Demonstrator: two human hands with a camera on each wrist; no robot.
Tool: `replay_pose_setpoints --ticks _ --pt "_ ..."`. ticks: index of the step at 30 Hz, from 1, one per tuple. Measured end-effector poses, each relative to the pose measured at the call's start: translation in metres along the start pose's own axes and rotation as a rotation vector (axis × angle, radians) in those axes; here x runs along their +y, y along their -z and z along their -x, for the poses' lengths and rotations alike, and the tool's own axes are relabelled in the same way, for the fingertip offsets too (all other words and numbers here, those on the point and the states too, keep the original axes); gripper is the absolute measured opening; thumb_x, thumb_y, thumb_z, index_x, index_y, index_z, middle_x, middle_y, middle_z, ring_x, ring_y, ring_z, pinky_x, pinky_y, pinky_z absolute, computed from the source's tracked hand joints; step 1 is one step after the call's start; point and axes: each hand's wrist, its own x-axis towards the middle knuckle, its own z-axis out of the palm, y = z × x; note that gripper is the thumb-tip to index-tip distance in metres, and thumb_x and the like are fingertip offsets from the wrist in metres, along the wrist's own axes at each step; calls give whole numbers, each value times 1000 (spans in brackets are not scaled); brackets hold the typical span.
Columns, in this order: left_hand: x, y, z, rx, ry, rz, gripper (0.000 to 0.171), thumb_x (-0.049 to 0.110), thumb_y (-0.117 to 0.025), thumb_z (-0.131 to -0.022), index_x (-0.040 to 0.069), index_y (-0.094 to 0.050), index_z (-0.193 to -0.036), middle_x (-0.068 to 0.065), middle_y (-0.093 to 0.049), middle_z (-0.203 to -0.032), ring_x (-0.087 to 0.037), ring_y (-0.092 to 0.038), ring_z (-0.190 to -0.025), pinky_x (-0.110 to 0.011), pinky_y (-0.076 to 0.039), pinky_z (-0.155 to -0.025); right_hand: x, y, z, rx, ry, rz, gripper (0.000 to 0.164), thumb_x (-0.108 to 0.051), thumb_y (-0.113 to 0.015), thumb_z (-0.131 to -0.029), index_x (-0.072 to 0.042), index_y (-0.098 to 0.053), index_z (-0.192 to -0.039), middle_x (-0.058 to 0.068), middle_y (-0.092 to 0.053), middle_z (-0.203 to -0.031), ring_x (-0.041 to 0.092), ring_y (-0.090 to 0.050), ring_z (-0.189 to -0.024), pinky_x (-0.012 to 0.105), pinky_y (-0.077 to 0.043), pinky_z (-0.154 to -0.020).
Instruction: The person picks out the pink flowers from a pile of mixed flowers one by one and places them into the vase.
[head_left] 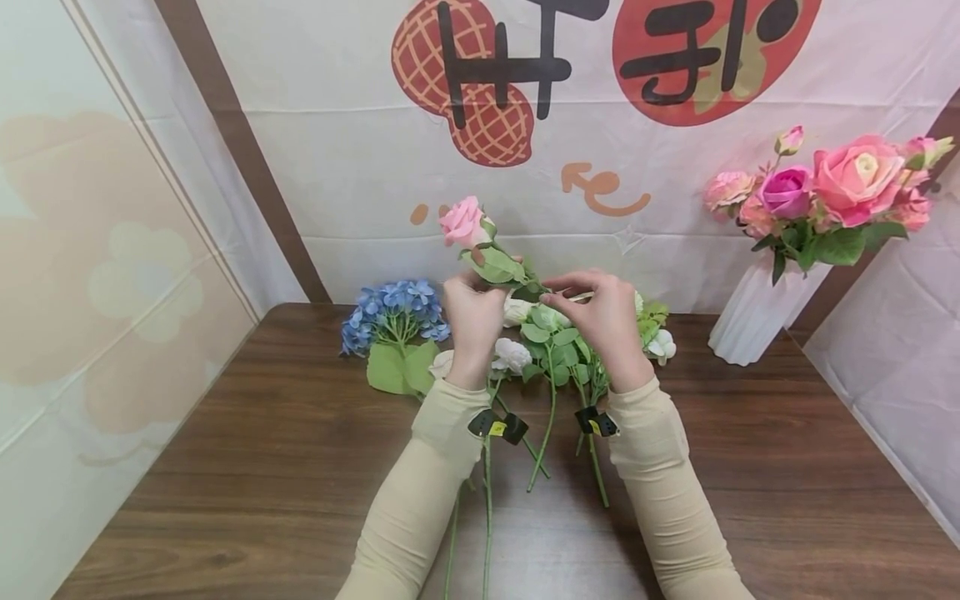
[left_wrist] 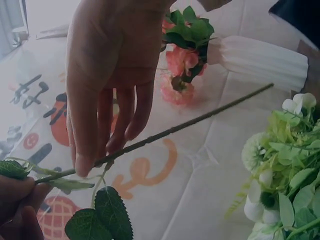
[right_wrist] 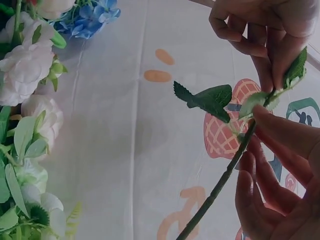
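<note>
A pink rose (head_left: 463, 222) with green leaves is held up above the table, tilted, its bloom to the upper left. My left hand (head_left: 475, 321) pinches its stem below the bloom. Further down the stem, the thumb and fingers of my right hand (head_left: 602, 312) pinch it near a leaf joint. In the left wrist view the bare lower stem (left_wrist: 195, 121) runs off past the right hand. Serrated leaves (right_wrist: 212, 101) hang beside the fingers in the right wrist view. The bloom is out of sight in both wrist views.
Blue hydrangea (head_left: 401, 312), white flowers (head_left: 512, 356) and greenery lie on the brown wooden table (head_left: 300, 492) under the hands, stems toward the front. A white vase (head_left: 761, 312) of pink flowers (head_left: 858, 179) stands at the back right. A printed cloth (head_left: 337, 167) hangs behind.
</note>
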Motion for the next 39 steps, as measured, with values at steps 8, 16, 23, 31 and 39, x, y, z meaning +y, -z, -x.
replay_pose_setpoints --ticks 8,16,23,31,39 --pt "-2 -5 3 -30 -35 65 13 -2 -70 -80 -1 -75 -91 -19 -73 -87 -22 -70 -86 -29 -55 -76 0 -1 -1 59 42 17 15 -17 -78 -77 -14 -78 -92 6 -74 -84 18 -70 -74 30 -57 -66" --pt "-5 -8 4 -2 -80 27 13 0 -73 -77 1 -76 -90 -17 -73 -85 -16 -69 -77 -27 -55 -71 -1 -1 -1 113 69 40 12 -17 -79 -77 -14 -79 -88 6 -74 -81 18 -70 -68 32 -55 -60" --pt "-7 -9 4 -80 -121 -9 15 1 -72 -77 3 -75 -92 -15 -73 -88 -10 -62 -71 -24 -50 -62 1 6 -3 156 82 53 11 -16 -80 -74 -13 -79 -85 7 -75 -82 20 -71 -70 33 -56 -63" --pt "-12 10 -2 -69 -102 -92 14 17 -69 -86 9 -73 -96 -9 -73 -87 -13 -59 -70 -24 -46 -61 6 12 -3 212 81 84 14 -15 -80 -74 -10 -78 -87 8 -74 -80 21 -70 -68 34 -54 -62" --pt "-18 40 -9 -40 -99 -127 17 18 -65 -89 9 -70 -102 -9 -71 -94 -14 -60 -76 -23 -48 -65 12 26 -7 284 118 116 12 -15 -80 -75 -8 -78 -85 10 -74 -80 22 -69 -68 30 -54 -63"
